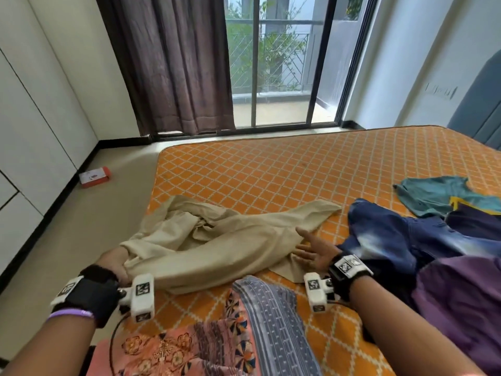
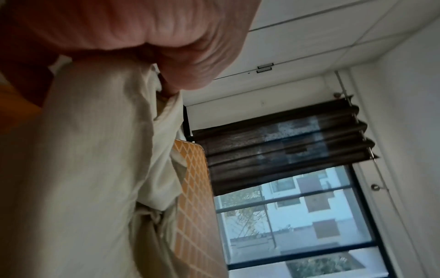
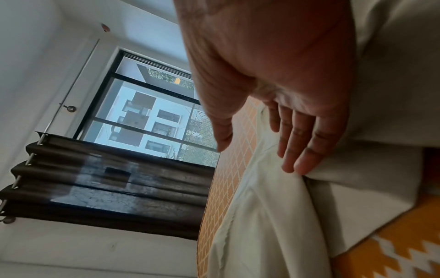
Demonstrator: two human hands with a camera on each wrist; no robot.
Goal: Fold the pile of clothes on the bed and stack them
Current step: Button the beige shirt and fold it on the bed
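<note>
Bed (image 1: 271,169) carries beige garment (image 1: 217,240) near-left, crumpled, jeans (image 1: 385,240) right of it. Left hand (image 1: 116,267) grips garment's near-left end, fingers curled. Right hand (image 1: 311,251) flat, fingers straight, resting on its right part.

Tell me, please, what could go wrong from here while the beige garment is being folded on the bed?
1. The beige garment lies near the bed edge where the left hand grips it; part could slide off toward the floor.
2. Its far half is bunched, so the open right hand smoothing one end may fold in creases.
3. The jeans lie close beside that hand and could get dragged along.
</note>
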